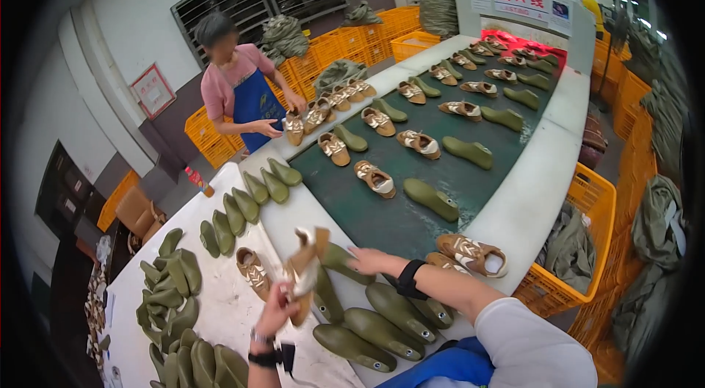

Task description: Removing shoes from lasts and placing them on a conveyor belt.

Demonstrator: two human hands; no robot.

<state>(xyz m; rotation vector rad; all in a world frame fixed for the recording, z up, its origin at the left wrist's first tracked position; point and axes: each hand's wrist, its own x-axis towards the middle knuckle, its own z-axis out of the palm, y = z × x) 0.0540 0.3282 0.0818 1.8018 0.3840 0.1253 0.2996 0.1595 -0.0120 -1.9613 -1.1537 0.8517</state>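
My left hand [273, 312] is closed around a brown and white sneaker [302, 270], held upright and blurred by motion above the white table. Another brown sneaker [253, 274] lies just left of it. My right hand [369, 261] reaches across to the left, its fingers at the end of an olive-green shoe last [341, 262]; the grip is partly hidden. Several more green lasts [382, 329] lie side by side below my right forearm. Beside that forearm, a pair of brown sneakers [474, 254] rests on the white ledge.
A dark green conveyor belt [341, 186] carries rows of sneakers and lasts. Across it, a person in a blue apron [257, 105] handles sneakers on the far ledge. Lasts are heaped on the left table [228, 307]. A yellow crate [595, 241] with grey-green cloth stands at right.
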